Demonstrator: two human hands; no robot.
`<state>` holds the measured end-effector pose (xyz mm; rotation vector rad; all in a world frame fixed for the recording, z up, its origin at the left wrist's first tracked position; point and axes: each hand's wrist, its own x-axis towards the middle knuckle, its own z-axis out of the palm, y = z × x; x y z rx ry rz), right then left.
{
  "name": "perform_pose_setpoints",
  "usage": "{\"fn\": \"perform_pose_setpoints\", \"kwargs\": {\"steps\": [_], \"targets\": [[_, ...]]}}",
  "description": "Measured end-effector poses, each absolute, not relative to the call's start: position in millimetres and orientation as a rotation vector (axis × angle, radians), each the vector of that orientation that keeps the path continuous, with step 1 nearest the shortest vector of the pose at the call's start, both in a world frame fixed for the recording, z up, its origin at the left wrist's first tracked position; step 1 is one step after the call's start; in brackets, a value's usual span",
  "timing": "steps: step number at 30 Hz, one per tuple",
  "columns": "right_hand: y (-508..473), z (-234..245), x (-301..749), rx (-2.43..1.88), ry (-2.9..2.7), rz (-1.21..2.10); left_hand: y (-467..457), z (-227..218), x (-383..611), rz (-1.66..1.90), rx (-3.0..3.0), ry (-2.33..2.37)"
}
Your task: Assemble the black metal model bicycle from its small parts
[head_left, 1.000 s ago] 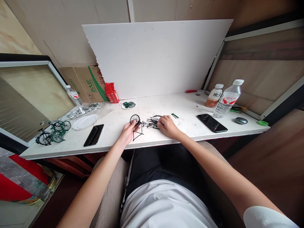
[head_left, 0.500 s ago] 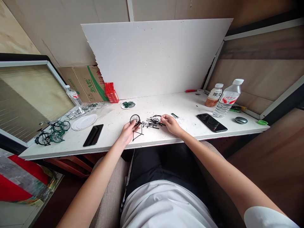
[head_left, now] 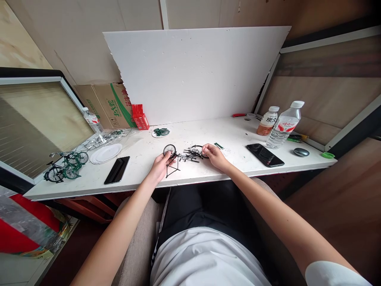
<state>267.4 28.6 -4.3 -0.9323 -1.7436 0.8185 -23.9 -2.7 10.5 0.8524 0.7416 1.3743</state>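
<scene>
My left hand is closed around a small black model bicycle frame with one spoked wheel, held upright near the front edge of the white table. My right hand pinches a thin black curved part, lifted just above a heap of small black and silver bicycle parts lying between the two hands.
Finished green model bicycles stand at the far left. Also on the table: a black phone, white plates, a small dish of green parts, a red box, another phone, two bottles, a mouse.
My right hand has risen from the heap of parts and now pinches a thin black curved part clear of the heap. My left hand and the frame stay put.
</scene>
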Motion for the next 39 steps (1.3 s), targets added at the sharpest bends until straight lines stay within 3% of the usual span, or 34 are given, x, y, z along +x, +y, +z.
{"fn": "perform_pose_setpoints", "kwargs": {"steps": [4, 12, 22, 30, 39], "targets": [[28, -3, 266, -1.001, -1.765, 0.745, -3, 10, -24, 1.373, 0.854, 0.743], [26, -6, 260, -1.311, -1.837, 0.271, 0, 8, -24, 1.366, 0.864, 0.758], [18, -1, 257, -1.276, -1.962, 0.239, -2, 9, -22, 1.369, 0.882, 0.757], [6, 2, 245, -1.268, -2.123, -0.123, -3, 12, -21, 1.368, 0.880, 0.756], [14, -2, 248, -1.322, -2.099, -0.059, -3, 13, -20, 1.366, 0.913, 0.767]]}}
